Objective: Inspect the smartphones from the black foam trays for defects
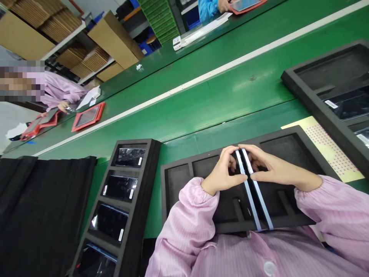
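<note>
My left hand (222,174) and my right hand (276,169) each grip one of two smartphones, thumbs at the near side and fingers at the top. The left phone (251,202) and the right phone (263,206) stand on edge side by side, a narrow dark gap between them. Their light blue frames face up, so the screens are mostly hidden. Beneath both hands lies a black foam tray (176,169) with several recesses.
A long foam tray (154,169) at the left holds several dark phones with white labels. Another foam tray (300,82) lies at the right, beside a yellow dotted sheet (331,148). Across the green bench (207,100), co-workers handle devices in red frames. Black cloth-like material (37,215) lies far left.
</note>
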{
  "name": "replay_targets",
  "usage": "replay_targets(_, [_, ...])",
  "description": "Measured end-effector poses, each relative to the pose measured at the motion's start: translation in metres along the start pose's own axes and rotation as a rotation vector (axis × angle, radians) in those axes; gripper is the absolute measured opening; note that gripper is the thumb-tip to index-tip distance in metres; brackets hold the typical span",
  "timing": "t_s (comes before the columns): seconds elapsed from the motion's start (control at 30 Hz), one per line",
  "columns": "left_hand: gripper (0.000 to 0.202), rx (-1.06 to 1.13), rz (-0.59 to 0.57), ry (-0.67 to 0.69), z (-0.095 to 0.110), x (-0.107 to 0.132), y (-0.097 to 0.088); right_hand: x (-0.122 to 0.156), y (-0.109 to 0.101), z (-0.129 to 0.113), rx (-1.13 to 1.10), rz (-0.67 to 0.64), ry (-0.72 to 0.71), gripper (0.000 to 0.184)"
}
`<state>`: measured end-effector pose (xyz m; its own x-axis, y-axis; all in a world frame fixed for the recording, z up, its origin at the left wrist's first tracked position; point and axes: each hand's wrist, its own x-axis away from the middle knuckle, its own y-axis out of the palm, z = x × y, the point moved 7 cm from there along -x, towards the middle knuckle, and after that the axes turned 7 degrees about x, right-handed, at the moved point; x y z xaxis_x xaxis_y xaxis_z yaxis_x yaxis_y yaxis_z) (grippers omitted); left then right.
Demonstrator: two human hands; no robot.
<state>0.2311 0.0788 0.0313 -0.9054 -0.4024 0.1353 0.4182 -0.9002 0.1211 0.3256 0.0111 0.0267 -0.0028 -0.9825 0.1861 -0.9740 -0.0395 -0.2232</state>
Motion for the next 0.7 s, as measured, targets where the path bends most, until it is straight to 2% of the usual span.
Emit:
replay_targets(0.23, [0.069,-0.019,-0.014,0.044,0.001,-0.003,0.0,0.003,-0.001,-0.002,0.036,-0.027,0.028,0.081])
replay_targets(0.33, [0.072,0.004,0.049,0.049,-0.004,-0.002,0.0,0.005,-0.002,0.003,0.059,0.025,0.091,0.087])
replay_targets(0.43, [0.067,-0.063,0.133,-0.022,-0.013,0.005,0.004,0.007,-0.007,0.013,0.13,0.183,0.224,0.098])
replay_targets(0.53, [0.056,-0.206,0.07,-0.056,-0.015,0.017,0.019,0.014,-0.016,0.014,0.178,0.427,0.298,0.093])
replay_targets(0.57, [0.053,-0.232,0.108,-0.026,-0.01,0.022,0.02,0.018,-0.018,0.012,0.145,0.489,0.292,0.088])
replay_targets(0.63, [0.053,-0.185,0.33,0.066,0.005,0.035,0.012,0.026,-0.016,0.005,0.001,0.561,0.241,0.076])
replay_targets(0.67, [0.058,-0.089,0.429,0.099,0.01,0.043,0.009,0.03,-0.013,0.0,-0.086,0.578,0.193,0.073])
replay_targets(0.7, [0.063,0.057,0.465,0.096,0.013,0.05,0.011,0.035,-0.01,-0.007,-0.167,0.584,0.137,0.07])
